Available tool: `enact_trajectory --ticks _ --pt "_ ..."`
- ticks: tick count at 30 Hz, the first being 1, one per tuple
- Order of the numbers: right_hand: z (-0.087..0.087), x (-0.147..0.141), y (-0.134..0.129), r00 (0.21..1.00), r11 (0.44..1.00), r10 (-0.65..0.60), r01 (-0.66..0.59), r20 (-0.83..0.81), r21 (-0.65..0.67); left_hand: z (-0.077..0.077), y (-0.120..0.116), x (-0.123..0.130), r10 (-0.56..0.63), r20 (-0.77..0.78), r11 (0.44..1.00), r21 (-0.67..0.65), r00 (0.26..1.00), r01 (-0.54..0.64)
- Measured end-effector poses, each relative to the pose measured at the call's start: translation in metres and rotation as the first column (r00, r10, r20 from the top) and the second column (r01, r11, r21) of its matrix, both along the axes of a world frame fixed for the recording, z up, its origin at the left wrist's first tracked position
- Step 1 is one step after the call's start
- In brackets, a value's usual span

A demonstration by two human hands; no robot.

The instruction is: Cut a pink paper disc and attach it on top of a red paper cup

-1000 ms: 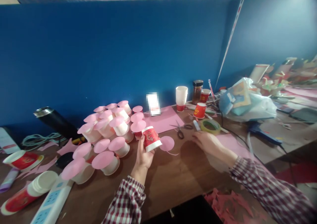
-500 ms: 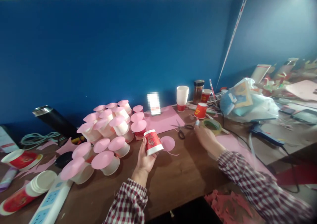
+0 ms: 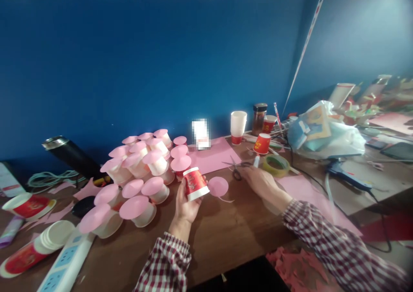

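My left hand (image 3: 187, 206) holds a red paper cup (image 3: 195, 183) upside down, its white rim low, above the brown desk. Just right of the cup lies a pink paper disc (image 3: 218, 186) with a thin strip at its edge. My right hand (image 3: 260, 181) is over the desk beside the handles of the black scissors (image 3: 237, 173); its fingertips are near a handle, and its fingers are apart with nothing seen in them. A roll of tape (image 3: 276, 165) and a small white-capped tube (image 3: 256, 161) lie just beyond that hand.
Many cups topped with pink discs (image 3: 134, 208) crowd the left. Pink paper (image 3: 214, 156), stacked white cups (image 3: 238, 126) and a red cup (image 3: 262, 143) stand behind. A blue glue gun (image 3: 348, 176) and plastic bag (image 3: 335, 137) are right; a power strip (image 3: 69, 257) is front left.
My right hand has moved left from the white-capped tube to the scissors' handles. My left hand has shifted slightly left with the cup, which is now turned more upright.
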State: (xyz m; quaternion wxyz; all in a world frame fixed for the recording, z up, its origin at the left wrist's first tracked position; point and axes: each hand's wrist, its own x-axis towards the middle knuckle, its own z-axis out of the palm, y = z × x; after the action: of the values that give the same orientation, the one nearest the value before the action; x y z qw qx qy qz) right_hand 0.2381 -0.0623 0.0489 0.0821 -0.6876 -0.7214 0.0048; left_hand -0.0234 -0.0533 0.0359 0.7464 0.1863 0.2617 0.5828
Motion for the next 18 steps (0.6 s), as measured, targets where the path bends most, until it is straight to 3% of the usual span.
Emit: enact_trajectory --ticks 4,9,18 --pt "0.004 -0.018 0.0 0.982 0.989 0.147 -0.144 -0.116 0.027 0.0 0.001 -0.004 0.02 0.02 1.0 -0.019 1.0 -0.019" --pt "0.007 -0.042 -0.006 0.94 0.951 0.307 -0.309 -0.147 0.014 0.003 0.001 -0.004 0.029 0.063 0.999 -0.024 0.998 -0.027" --pt "-0.009 -0.059 -0.005 0.927 0.934 0.357 -0.354 -0.111 0.05 0.003 0.002 -0.008 0.021 0.08 1.0 -0.023 0.997 -0.02"
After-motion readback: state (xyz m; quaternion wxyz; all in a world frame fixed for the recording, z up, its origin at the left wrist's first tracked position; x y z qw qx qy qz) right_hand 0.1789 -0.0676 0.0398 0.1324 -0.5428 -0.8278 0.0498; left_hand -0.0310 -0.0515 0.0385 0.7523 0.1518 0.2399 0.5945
